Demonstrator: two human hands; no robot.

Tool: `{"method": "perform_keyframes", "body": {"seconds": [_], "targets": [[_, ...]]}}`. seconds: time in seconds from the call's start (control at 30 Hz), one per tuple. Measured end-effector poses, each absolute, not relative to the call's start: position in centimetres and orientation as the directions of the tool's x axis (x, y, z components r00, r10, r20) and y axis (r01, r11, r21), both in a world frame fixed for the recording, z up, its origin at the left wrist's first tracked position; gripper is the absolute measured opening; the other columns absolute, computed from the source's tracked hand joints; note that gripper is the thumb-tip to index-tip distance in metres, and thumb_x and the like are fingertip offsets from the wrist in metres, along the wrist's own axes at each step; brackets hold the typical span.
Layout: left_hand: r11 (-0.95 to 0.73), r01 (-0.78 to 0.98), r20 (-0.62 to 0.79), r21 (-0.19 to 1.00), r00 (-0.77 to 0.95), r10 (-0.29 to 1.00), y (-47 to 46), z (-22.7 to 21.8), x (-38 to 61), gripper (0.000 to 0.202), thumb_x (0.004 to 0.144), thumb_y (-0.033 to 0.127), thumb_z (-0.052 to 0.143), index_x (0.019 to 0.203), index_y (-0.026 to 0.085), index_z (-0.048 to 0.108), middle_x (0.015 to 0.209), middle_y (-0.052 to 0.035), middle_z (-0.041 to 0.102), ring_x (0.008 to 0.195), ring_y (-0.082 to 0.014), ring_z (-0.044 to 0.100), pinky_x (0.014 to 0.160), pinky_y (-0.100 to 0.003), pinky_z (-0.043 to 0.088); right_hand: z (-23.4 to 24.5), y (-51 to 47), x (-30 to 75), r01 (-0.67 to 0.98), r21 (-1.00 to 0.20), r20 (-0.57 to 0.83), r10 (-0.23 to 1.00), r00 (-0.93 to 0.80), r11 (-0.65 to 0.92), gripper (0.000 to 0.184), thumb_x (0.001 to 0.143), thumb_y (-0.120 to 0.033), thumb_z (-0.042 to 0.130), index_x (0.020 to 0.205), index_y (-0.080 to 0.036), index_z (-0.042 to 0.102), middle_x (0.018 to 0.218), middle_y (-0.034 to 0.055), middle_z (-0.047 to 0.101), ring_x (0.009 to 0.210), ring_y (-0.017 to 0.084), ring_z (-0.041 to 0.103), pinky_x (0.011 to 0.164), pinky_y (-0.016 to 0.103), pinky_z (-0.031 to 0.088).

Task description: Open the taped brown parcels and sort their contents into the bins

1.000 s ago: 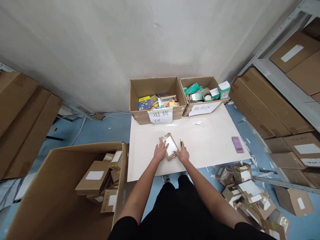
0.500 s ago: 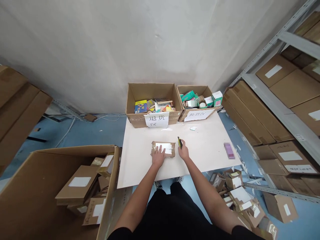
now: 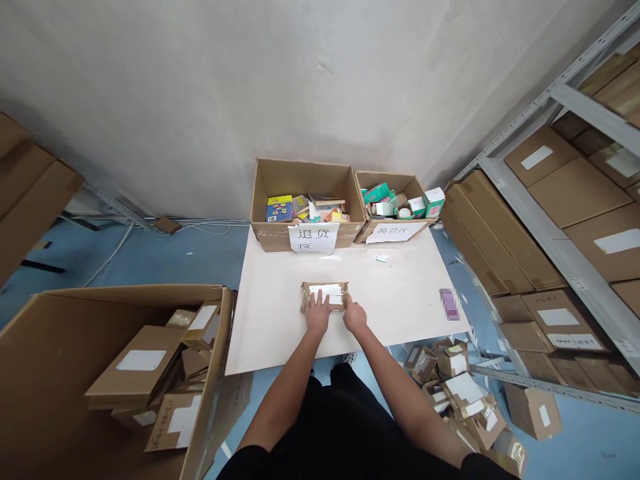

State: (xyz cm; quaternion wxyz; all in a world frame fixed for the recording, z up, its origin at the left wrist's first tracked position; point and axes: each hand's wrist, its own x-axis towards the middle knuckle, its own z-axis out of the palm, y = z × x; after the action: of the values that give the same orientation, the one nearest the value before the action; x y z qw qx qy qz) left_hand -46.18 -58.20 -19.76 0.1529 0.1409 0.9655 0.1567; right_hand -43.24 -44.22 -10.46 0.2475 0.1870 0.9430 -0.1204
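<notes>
A small brown parcel (image 3: pixel 324 294) with a white label and shiny tape lies flat near the middle of the white table (image 3: pixel 400 293). My left hand (image 3: pixel 318 313) rests flat on the parcel's near edge with its fingers spread, holding it down. My right hand (image 3: pixel 354 317) is closed at the parcel's near right corner, its knuckles up. The yellow-and-black box cutter seen in it earlier is hidden under the hand.
Two open cartons stand at the table's back edge, the left carton (image 3: pixel 260 200) with books and the right carton (image 3: pixel 417 183) with small boxes. A purple item (image 3: pixel 449 303) lies at the table's right. A big carton (image 3: pixel 100 313) of parcels stands at floor left, loose parcels (image 3: pixel 465 390) at floor right, and shelving (image 3: pixel 565 260) further right.
The parcel was turned from slanted to square with the table. My right hand, which held the cutter up beside the parcel, has come down to its near right corner.
</notes>
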Motion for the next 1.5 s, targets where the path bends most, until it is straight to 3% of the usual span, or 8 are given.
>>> {"method": "perform_keyframes", "body": {"seconds": [0.4,0.67,0.83,0.93,1.13,1.33,1.43,1.5], "targets": [[0.88,0.17,-0.209,0.444,-0.935,0.286,-57.8,-20.8,-45.9,0.052,0.102,0.034,0.054,0.154,0.031,0.054,0.172,-0.0032,0.03,0.159,-0.0349,0.023,0.126,-0.056,0.026,-9.0,-43.8,-42.5,0.379,-0.101,-0.568,0.26,-0.781,0.92,0.056,0.089,-0.01,0.056,0.143,-0.019,0.047,0.118,0.0163,0.074,0.107,0.028,0.072,0.076,0.03,0.048],[0.849,0.191,-0.109,0.494,-0.954,0.278,-58.0,-21.7,-45.3,0.051,0.101,0.035,0.053,0.152,0.031,0.056,0.171,-0.0035,0.032,0.159,-0.0356,0.024,0.127,-0.057,0.024,-7.8,-41.5,-43.4,0.378,-0.184,-0.606,0.198,-0.77,0.907,0.052,0.085,-0.006,0.054,0.135,-0.022,0.053,0.113,0.012,0.075,0.098,0.026,0.073,0.071,0.027,0.046],[0.83,0.219,-0.068,0.513,-0.953,0.294,-58.2,-21.9,-44.9,0.055,0.102,0.034,0.049,0.156,0.028,0.051,0.172,-0.0058,0.029,0.161,-0.0346,0.019,0.128,-0.057,0.022,-7.3,-41.2,-44.3,0.391,-0.174,-0.511,0.256,-0.82,0.904,0.054,0.09,-0.008,0.051,0.142,-0.023,0.047,0.115,0.0114,0.075,0.102,0.025,0.073,0.075,0.027,0.047],[0.816,0.23,-0.039,0.531,-0.955,0.294,-58.2,-22.0,-44.8,0.055,0.102,0.034,0.047,0.156,0.028,0.051,0.172,-0.0053,0.029,0.161,-0.0345,0.018,0.128,-0.059,0.021,-7.8,-42.0,-44.4,0.378,-0.114,-0.539,0.263,-0.8,0.919,0.055,0.091,-0.008,0.052,0.143,-0.024,0.045,0.114,0.0114,0.075,0.103,0.025,0.073,0.074,0.027,0.046],[0.822,0.188,-0.094,0.537,-0.955,0.28,-58.2,-21.2,-44.8,0.056,0.101,0.036,0.046,0.157,0.03,0.049,0.173,-0.0031,0.027,0.162,-0.0324,0.016,0.129,-0.058,0.018,-8.5,-43.6,-43.3,0.367,-0.085,-0.564,0.259,-0.784,0.926,0.055,0.089,-0.009,0.055,0.142,-0.021,0.046,0.118,0.0138,0.074,0.108,0.026,0.073,0.076,0.028,0.049],[0.826,0.162,-0.182,0.539,-0.936,0.302,-58.5,-19.9,-45.3,0.057,0.1,0.036,0.047,0.157,0.032,0.049,0.172,-0.002,0.028,0.162,-0.0321,0.015,0.13,-0.057,0.017,-7.1,-43.2,-42.5,0.411,-0.131,-0.713,0.202,-0.672,0.902,0.055,0.083,-0.009,0.058,0.137,-0.021,0.054,0.114,0.0143,0.075,0.086,0.027,0.076,0.067,0.031,0.052],[0.829,0.179,-0.192,0.53,-0.927,0.322,-58.5,-19.5,-45.5,0.057,0.099,0.037,0.048,0.156,0.031,0.05,0.172,-0.0032,0.029,0.161,-0.0339,0.017,0.129,-0.056,0.018,-7.0,-42.5,-41.2,0.404,-0.187,-0.595,0.224,-0.772,0.896,0.055,0.087,-0.009,0.054,0.14,-0.023,0.052,0.114,0.012,0.076,0.099,0.027,0.075,0.076,0.03,0.052],[0.833,0.199,-0.199,0.517,-0.918,0.343,-58.5,-19.0,-45.8,0.057,0.099,0.039,0.048,0.155,0.029,0.052,0.172,-0.0048,0.031,0.16,-0.0363,0.02,0.127,-0.057,0.021,-7.5,-42.3,-40.3,0.426,-0.248,-0.47,0.276,-0.838,0.87,0.06,0.093,-0.012,0.05,0.151,-0.024,0.042,0.116,0.0105,0.076,0.105,0.026,0.074,0.083,0.03,0.052]]}}
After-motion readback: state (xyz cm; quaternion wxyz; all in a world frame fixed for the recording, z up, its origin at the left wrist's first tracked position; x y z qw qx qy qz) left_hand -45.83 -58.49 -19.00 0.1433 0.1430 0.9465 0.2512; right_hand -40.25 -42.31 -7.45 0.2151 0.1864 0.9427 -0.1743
